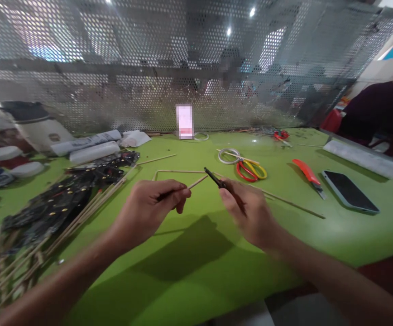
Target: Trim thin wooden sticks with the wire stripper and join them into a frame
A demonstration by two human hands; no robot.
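Observation:
Between the thumb and fingers of my left hand (160, 199) is a thin bamboo stick (197, 182), its free end pointing right. My right hand (247, 206) is closed around a dark, narrow tool (214, 177), whose kind I cannot make out. The tool's front part is close to the stick's end; whether they touch is unclear. Just behind my hands, a thin stick (179, 171) lies across the green table (189, 290) and meets a shorter piece at its left. Another stick (294, 205) lies right of my right hand.
Left lie bamboo sticks (81, 219) and black material (55, 203). Scissors (251, 170) with red and yellow handles, a wire ring (229, 155), an orange utility knife (305, 174) and a phone (350, 191) lie right. A perforated metal screen (142, 90) stands behind. A person (380, 113) is at far right.

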